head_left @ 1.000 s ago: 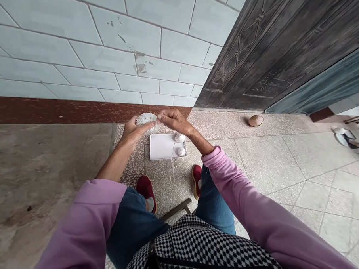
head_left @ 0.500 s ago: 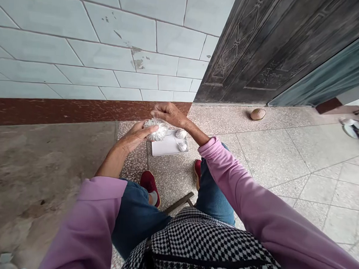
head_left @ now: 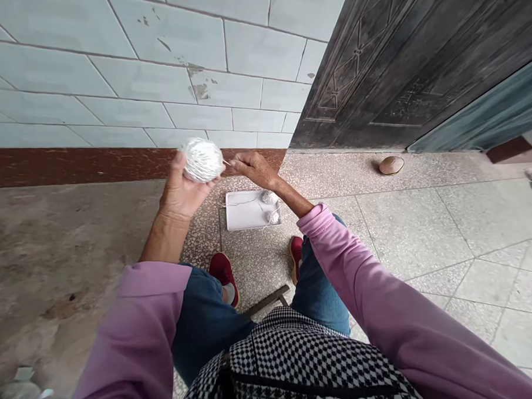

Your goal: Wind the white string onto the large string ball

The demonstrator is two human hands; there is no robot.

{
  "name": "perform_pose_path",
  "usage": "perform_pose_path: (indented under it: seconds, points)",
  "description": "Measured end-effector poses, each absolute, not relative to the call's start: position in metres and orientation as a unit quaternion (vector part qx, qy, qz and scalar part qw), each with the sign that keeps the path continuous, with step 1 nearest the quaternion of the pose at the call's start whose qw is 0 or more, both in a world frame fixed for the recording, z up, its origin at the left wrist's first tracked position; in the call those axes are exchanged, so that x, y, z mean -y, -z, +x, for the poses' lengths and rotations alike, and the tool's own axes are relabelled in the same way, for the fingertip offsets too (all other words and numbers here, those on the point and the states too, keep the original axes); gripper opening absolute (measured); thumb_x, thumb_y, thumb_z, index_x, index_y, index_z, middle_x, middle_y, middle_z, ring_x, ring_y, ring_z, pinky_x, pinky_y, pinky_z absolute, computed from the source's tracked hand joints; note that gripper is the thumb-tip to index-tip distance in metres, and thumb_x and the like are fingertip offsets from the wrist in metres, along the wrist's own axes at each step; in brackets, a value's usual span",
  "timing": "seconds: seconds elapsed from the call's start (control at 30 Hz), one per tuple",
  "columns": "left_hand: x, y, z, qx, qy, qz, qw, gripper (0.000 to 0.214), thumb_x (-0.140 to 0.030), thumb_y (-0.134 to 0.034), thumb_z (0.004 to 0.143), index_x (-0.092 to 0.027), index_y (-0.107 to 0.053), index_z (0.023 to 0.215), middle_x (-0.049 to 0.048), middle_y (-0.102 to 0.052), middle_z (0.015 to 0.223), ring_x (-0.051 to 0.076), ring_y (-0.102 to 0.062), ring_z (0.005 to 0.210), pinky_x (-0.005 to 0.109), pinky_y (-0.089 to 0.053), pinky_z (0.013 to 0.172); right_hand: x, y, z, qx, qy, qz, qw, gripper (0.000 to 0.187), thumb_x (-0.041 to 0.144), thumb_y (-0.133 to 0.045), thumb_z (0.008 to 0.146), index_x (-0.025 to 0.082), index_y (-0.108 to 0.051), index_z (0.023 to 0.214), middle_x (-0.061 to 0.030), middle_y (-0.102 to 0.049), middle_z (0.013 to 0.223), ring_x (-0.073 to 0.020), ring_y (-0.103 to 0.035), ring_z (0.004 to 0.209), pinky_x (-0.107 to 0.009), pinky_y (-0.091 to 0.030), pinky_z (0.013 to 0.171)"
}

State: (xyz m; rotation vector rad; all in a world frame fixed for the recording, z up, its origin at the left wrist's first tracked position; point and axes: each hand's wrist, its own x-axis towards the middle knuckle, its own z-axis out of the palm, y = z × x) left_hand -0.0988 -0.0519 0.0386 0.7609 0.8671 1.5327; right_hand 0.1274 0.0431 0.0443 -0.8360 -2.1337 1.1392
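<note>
A large ball of white yarn (head_left: 203, 160) rests in my left hand (head_left: 182, 193), whose fingers curl around its underside and edge. My right hand (head_left: 255, 169) is just right of the ball, its fingers pinched on a strand of yarn (head_left: 226, 162) that runs to the ball. Below both hands a shallow white box (head_left: 244, 215) lies on the floor. Inside its right end sit two smaller white yarn balls (head_left: 270, 197), with loose strands trailing across the box and over its edge.
A tiled wall (head_left: 134, 82) with a brown base strip rises in front. To the right stand a dark carved door (head_left: 381, 69) and a teal curtain (head_left: 490, 109). A rounded tan object (head_left: 391, 165) lies near the door. My red shoes (head_left: 223, 269) flank the box's near side.
My left hand has turned and moved up and left with the yarn ball, uncovering more of the box. My right hand is now beside the ball instead of over it.
</note>
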Motion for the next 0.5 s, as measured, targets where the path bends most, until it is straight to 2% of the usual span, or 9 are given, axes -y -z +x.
perform_pose_path:
  seconds: [0.13,0.27,0.43,0.5]
  points:
    - [0.044,-0.04,-0.102,-0.401,-0.687,0.237,0.557,0.068,-0.081,-0.116,0.073,-0.034,-0.092,0.117,0.0121,-0.092,0.145,0.041,-0.086,0.131,0.04,-0.074,0.085,-0.028,-0.048,0.135,0.821,-0.422,-0.306,0.235,0.037,0.011,-0.063,0.132,0.015,-0.07,0.096,0.0029,-0.061,0.086,-0.0162,-0.053,0.087,-0.031,-0.042,0.09]
    - [0.037,-0.04,-0.09,-0.43,-0.704,0.189,0.533,0.056,-0.07,-0.115,0.081,-0.033,-0.089,0.115,0.0134,-0.091,0.144,0.043,-0.084,0.137,0.039,-0.073,0.081,-0.013,-0.042,0.14,0.83,-0.418,-0.301,0.216,0.034,0.01,-0.064,0.13,0.017,-0.069,0.096,0.001,-0.065,0.089,-0.0178,-0.058,0.088,-0.032,-0.042,0.091]
    - [0.029,-0.029,-0.08,-0.431,-0.712,0.231,0.503,0.078,-0.073,-0.122,0.061,-0.026,-0.085,0.112,0.015,-0.09,0.137,0.038,-0.084,0.128,0.037,-0.074,0.083,0.003,-0.034,0.131,0.842,-0.425,-0.267,0.199,0.035,0.008,-0.066,0.128,0.02,-0.064,0.095,0.0,-0.067,0.091,-0.0196,-0.061,0.091,-0.032,-0.042,0.089]
    - [0.025,-0.022,-0.082,-0.456,-0.692,0.273,0.488,0.078,-0.07,-0.122,0.061,-0.025,-0.082,0.112,0.0113,-0.088,0.125,0.034,-0.083,0.118,0.038,-0.075,0.088,0.006,-0.036,0.129,0.84,-0.438,-0.249,0.2,0.037,0.01,-0.067,0.129,0.021,-0.061,0.094,0.0002,-0.067,0.091,-0.0195,-0.061,0.09,-0.032,-0.043,0.089]
